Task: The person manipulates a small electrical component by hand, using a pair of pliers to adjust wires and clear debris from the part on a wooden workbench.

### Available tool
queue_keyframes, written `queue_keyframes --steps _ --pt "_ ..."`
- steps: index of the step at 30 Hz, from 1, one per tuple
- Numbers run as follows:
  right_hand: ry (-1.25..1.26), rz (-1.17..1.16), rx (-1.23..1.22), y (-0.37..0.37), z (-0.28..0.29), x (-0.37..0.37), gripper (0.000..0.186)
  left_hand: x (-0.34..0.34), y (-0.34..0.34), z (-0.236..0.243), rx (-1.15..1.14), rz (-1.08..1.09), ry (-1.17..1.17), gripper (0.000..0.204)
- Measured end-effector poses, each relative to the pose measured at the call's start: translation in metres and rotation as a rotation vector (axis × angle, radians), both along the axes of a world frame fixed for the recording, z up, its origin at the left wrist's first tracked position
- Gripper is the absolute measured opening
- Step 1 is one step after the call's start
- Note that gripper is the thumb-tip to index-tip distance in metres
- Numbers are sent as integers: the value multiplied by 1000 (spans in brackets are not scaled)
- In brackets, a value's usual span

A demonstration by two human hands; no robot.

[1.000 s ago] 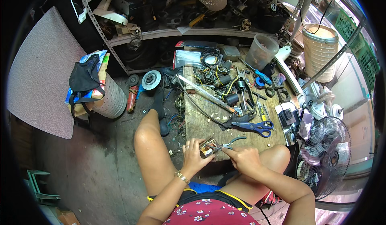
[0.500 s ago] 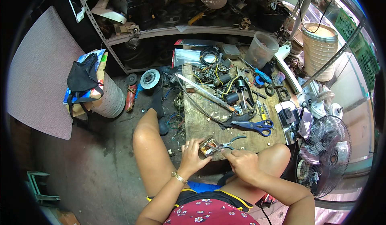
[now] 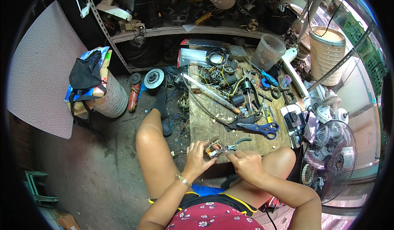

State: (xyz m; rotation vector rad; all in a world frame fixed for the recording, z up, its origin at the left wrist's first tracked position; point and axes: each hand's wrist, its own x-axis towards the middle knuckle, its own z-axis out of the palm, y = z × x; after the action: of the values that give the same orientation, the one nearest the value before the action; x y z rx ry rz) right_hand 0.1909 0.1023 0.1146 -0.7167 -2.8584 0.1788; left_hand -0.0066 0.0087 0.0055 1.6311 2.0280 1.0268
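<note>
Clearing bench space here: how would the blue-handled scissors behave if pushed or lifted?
Lying flat, the blue-handled scissors would probably slide, not roll. Lifted by one of their two finger loops, they might swing open.

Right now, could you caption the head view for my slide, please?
At a cluttered table, left hand holds a small part; right hand points a thin tool at it.
</note>
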Motion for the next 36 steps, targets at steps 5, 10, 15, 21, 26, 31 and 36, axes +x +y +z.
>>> queue_keyframes --steps 5,10,15,21,26,31,36 --pt "-95 52 114 -12 7 -31 22 3 2 -6 46 24 24 71" --pt "-32 11 82 -11 -3 -17 21 2 1 -1 31 26 25 71" --pt "105 -76 -43 -7 -58 14 27 8 3 -2 48 63 32 70" --pt "284 -91 -112 -2 -94 20 28 10 2 -10 123 85 69 71" --pt "315 -70 -73 -1 -104 21 29 13 0 -13 136 96 75 72" --pt "321 -59 -61 1 -113 21 30 14 -1 -17 139 112 91 73" --pt "285 -61 -125 9 -106 9 29 5 2 -7 104 114 109 74"
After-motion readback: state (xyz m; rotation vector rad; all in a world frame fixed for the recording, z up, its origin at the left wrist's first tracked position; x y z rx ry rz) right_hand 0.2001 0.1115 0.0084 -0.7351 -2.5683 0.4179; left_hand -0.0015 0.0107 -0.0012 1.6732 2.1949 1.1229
